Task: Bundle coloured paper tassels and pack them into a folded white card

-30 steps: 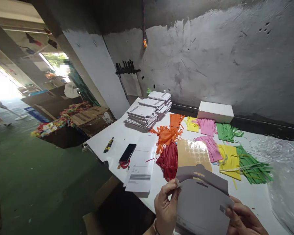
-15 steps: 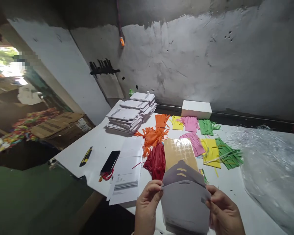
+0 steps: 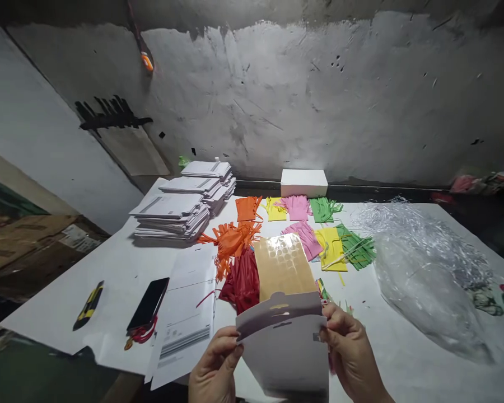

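I hold a grey folded card sleeve upright at the bottom centre, its top flap with a hang slot facing me. My left hand pinches its left edge and my right hand grips its right edge. Just behind it on the white table lies a tan sheet of round stickers. Bundles of cut paper fringe lie beyond: red, orange, pink, yellow and green.
Stacks of flat grey sleeves stand at the back left, a white box by the wall. A black phone, a yellow-black knife and printed sheets lie at the left. Clear plastic bags cover the right.
The view has swung to the right, away from the doorway and toward the wall. Both hands keep hold of the sleeve, now held more squarely in front.
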### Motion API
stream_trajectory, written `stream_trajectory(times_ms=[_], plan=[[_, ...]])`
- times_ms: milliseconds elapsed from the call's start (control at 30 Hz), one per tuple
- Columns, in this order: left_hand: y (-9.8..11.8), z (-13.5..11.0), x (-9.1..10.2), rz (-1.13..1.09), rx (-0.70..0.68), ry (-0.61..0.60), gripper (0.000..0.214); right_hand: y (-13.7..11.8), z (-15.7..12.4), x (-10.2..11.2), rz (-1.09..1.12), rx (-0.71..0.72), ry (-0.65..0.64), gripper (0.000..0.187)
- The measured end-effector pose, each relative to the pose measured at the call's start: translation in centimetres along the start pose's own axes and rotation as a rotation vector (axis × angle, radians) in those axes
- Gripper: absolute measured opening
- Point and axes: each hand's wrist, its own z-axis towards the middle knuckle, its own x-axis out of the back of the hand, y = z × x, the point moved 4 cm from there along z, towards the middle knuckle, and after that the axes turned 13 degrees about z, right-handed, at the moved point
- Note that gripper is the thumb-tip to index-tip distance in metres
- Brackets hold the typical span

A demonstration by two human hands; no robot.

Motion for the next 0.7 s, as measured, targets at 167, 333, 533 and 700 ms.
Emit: stream_trajectory(times_ms=[167, 333, 533, 700], plan=[[-0.5, 0.0, -0.2, 0.001, 0.014, 0.009, 0.025, -0.1, 0.2, -0.3, 0.048, 0.073, 0.044, 0.025], [-1.1, -0.2, -0.2, 0.046, 0.033, -0.013, 0.027, -0.4, 0.1, -0.1, -0.054, 0.12, 0.063, 0.024], [-1.8, -0.2, 0.1, 0.062, 0.019, 0.037, 0.028, -0.9, 0.4, -0.5, -0.219, 0.17, 0.005, 0.016], [-0.6, -0.7, -0.9, 0.147, -0.127, -0.014, 0.016, -0.9, 0.6, -0.1, -0.07, 0.101, 0.086, 0.021]])
